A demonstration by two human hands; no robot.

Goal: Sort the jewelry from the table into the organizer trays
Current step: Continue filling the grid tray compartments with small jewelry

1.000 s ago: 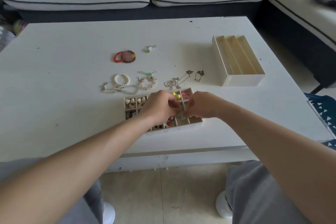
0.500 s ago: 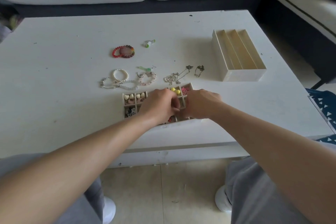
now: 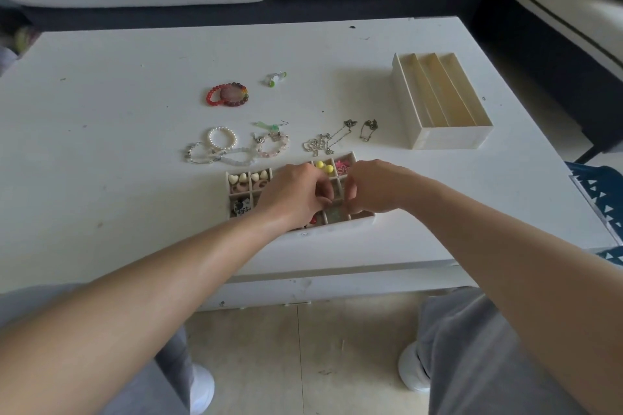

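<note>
Both the left hand [image 3: 296,194] and right hand [image 3: 374,187] curl, fingertips pinched, over the compartment tray [image 3: 357,224], apparently seating something too small to identify; bracelets [image 3: 232,145] beyond the tray come next.

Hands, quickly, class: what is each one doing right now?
Left hand: fingers curled over the compartment tray; contents cannot be told.
Right hand: fingers pinched over the same tray; contents cannot be told.

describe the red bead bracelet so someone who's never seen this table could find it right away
On the white coffee table, look beyond the small compartment tray and past the row of pale bracelets behind it. The red bead bracelet lies alone, nearer the sofa, just left of a small green and white earring. It is the only strongly coloured bracelet, red shading to dark beads.
</note>
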